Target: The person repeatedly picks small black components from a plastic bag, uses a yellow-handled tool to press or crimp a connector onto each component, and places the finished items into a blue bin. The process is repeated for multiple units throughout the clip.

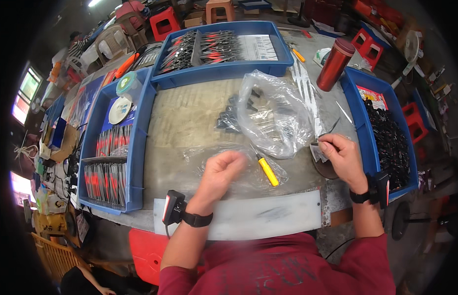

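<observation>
small clear packet (317, 150) | pinched upright at table edge | yellow-handled tool (266, 169) | lying on flat plastic

Dark red shirt, black wristbands carrying small black devices

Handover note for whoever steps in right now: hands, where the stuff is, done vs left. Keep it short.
Left hand: loosely closed, resting on a flat clear plastic bag at the front of the table; whether it grips the film cannot be told.
Right hand: pinching a small clear packet with a thin dark piece.
Yellow-handled tool: lying between the hands, untouched.
Big crumpled clear bag sits mid-table, loose black parts beside it.
Done: packaged tools fill the left tray and far tray.
Left: the right tray holds a heap of black parts.
</observation>
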